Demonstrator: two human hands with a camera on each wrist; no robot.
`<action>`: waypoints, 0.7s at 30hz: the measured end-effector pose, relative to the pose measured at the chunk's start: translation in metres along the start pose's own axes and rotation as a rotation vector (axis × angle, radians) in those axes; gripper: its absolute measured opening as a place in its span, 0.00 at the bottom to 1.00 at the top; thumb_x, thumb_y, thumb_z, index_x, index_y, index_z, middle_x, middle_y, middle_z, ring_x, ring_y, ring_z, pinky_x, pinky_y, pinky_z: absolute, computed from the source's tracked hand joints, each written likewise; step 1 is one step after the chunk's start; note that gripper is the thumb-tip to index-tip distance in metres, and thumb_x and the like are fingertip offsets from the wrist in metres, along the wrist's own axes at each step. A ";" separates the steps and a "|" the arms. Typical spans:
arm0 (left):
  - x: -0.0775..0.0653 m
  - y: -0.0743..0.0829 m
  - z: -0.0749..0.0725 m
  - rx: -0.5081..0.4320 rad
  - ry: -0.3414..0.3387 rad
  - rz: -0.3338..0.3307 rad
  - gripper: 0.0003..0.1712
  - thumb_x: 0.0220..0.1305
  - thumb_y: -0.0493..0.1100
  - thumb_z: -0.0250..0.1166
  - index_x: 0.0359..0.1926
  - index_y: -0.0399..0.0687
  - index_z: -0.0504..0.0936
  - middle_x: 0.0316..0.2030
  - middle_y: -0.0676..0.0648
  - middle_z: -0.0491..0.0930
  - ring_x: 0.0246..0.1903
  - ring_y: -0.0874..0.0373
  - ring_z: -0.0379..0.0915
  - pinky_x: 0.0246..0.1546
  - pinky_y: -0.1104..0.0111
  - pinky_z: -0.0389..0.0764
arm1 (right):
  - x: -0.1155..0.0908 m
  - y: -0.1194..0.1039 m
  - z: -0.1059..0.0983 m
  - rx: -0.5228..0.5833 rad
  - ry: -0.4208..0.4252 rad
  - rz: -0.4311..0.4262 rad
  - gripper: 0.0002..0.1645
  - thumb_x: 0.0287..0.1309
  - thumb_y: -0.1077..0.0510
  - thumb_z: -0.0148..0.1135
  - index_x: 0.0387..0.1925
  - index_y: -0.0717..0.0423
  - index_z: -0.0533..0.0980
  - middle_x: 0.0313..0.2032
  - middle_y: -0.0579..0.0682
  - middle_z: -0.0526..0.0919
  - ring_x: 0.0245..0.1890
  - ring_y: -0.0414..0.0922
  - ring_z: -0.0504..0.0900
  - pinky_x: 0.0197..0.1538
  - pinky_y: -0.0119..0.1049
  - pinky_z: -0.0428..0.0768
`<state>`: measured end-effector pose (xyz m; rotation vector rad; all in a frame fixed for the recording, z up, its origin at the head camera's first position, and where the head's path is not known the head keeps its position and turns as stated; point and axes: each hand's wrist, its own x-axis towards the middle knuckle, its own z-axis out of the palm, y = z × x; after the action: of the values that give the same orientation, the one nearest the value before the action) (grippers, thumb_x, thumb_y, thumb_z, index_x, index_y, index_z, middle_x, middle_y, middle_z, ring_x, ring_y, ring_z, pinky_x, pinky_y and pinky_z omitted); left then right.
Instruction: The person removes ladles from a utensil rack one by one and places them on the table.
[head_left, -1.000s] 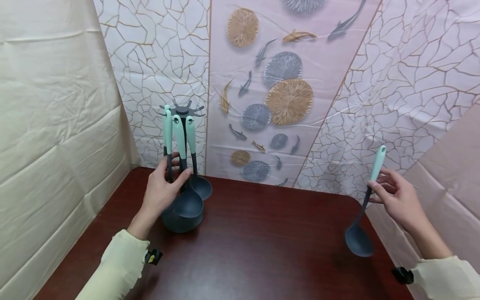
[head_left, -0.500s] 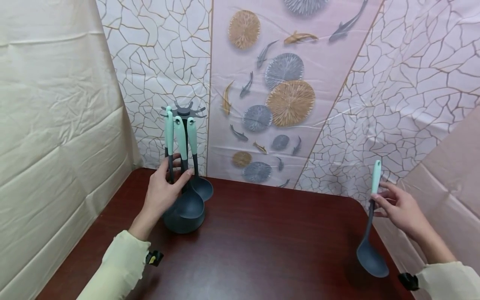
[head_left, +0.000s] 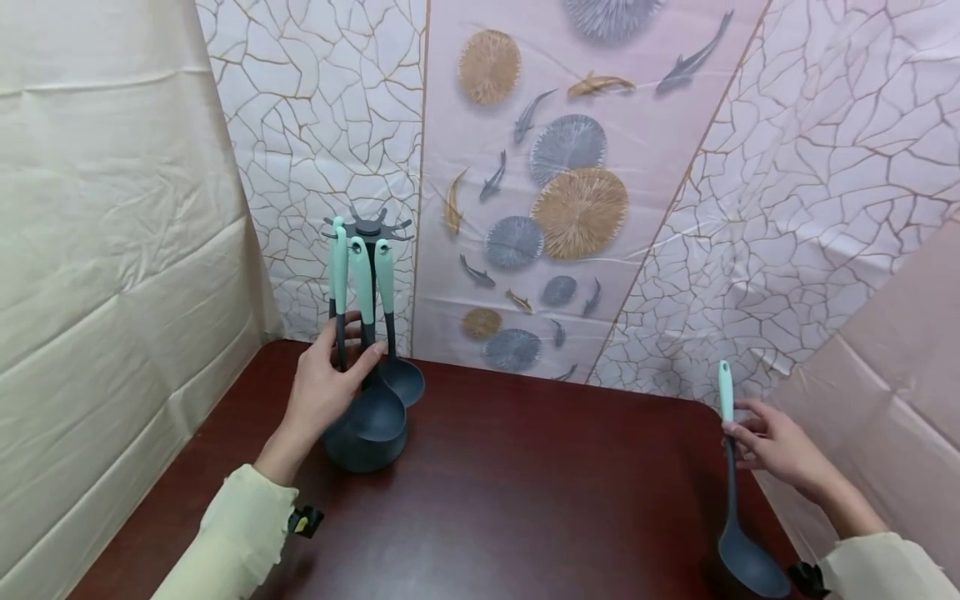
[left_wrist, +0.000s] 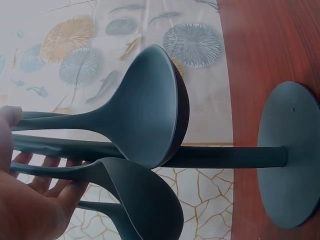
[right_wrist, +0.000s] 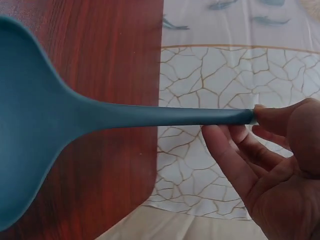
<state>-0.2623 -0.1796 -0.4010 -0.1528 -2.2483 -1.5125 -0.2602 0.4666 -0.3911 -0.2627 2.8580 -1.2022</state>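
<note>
left hand (head_left: 318, 387): fingers curled round utensil stand (left_wrist: 295, 197) | right hand (head_left: 780, 446): fingers pinching mint-handled ladle (head_left: 750, 562)

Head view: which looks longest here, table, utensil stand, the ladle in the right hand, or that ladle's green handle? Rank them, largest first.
1. Table
2. Stand and ladle: too close to rank, as the ladle seems nearer the camera
3. Green handle
</note>
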 end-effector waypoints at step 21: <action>-0.002 -0.001 0.002 0.011 0.016 0.003 0.40 0.72 0.66 0.67 0.77 0.58 0.69 0.63 0.44 0.81 0.54 0.45 0.84 0.38 0.53 0.89 | 0.004 0.043 0.022 0.053 -0.198 0.167 0.22 0.78 0.65 0.54 0.62 0.77 0.62 0.40 0.64 0.84 0.35 0.58 0.87 0.36 0.56 0.89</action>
<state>-0.2615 -0.1781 -0.4032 -0.1406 -2.2420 -1.4942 -0.2681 0.4798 -0.4366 -0.1297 2.6170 -1.1484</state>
